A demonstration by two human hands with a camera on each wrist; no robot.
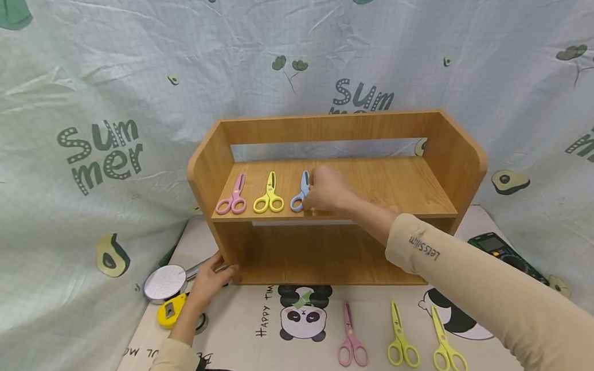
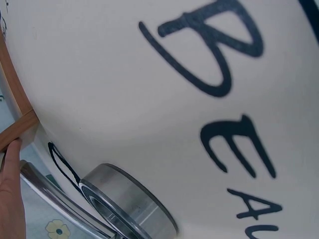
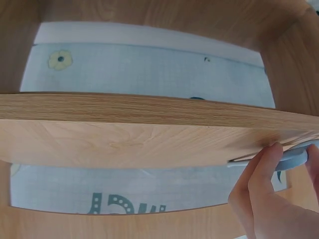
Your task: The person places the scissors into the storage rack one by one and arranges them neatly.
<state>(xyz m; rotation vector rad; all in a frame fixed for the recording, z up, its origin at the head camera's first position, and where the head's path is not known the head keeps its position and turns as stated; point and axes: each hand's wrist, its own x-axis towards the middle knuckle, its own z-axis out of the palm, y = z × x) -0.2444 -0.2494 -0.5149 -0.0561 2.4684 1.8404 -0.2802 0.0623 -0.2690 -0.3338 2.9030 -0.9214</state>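
On the shelf's [image 1: 395,186] upper board: pink scissors [image 1: 236,195], yellow scissors [image 1: 270,193] and blue scissors [image 1: 301,197], in a row from the left end, blades toward the back
Right hand [image 1: 327,190]: at the upper board, clamped in a pinch on the blue scissors
Left hand [image 1: 210,280]: at the shelf's lower left corner, touching; how far curled, cannot tell
Hands: well apart
Bench [image 1: 284,368] before the shelf: second pink scissors [image 1: 350,334], middle yellow scissors [image 1: 398,335], rightmost yellow scissors [image 1: 443,340]
Left of the shelf: yellow tape measure [image 1: 169,313]
Right of the shelf: dark multimeter [image 1: 494,243]
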